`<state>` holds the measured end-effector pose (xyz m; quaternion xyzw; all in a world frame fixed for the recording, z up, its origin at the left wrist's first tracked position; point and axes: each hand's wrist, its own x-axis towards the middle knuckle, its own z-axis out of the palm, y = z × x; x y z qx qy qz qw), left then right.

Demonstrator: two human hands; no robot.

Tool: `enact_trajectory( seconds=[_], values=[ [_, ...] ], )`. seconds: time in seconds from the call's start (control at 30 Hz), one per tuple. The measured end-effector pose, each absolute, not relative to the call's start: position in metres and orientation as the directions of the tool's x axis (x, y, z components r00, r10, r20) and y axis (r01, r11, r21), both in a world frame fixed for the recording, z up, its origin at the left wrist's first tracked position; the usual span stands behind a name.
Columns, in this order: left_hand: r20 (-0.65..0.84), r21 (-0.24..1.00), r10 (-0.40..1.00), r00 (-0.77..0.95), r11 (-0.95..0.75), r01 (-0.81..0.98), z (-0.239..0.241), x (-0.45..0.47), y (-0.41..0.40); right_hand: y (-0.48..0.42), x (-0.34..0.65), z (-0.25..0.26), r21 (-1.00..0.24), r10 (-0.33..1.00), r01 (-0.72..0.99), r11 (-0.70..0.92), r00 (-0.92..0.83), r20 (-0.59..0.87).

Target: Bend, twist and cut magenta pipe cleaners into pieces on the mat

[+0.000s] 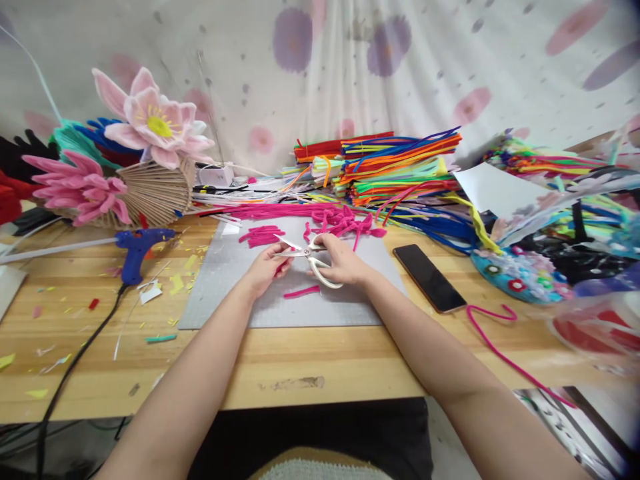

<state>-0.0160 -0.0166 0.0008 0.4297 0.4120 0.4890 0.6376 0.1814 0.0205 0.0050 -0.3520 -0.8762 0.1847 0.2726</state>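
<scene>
Over the grey cutting mat (pixel 220 300), my right hand (pixel 345 260) grips a pair of scissors (pixel 307 253) with white handles, its fingers in the loops. The blades are spread and point left, towards my left hand (pixel 266 269). That hand is closed, with a bit of magenta pipe cleaner (pixel 281 267) showing at its fingertips; most of this piece is hidden. One short magenta piece (pixel 301 292) lies on the mat below the hands. Behind them are a row of cut magenta pieces (pixel 261 235) and a heap of bent magenta shapes (pixel 345 221).
A blue glue gun (pixel 137 257) with its black cord lies left, near pink fabric-like flowers (pixel 155 123). Bundles of coloured pipe cleaners (pixel 395 167) are stacked at the back. On the right are a phone (pixel 429 277), a loose magenta pipe cleaner (pixel 493 343) and a flower-covered blue piece (pixel 515 273).
</scene>
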Motion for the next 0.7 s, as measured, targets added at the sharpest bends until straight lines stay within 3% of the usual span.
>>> enact_trajectory(
  seconds=[0.7],
  values=[
    [-0.023,0.985,0.976,0.218,0.059,-0.163,0.002,-0.0133,-0.0182,0.0183,0.1755,0.0072,-0.424,0.653,0.501,0.754,-0.638,0.408]
  ],
)
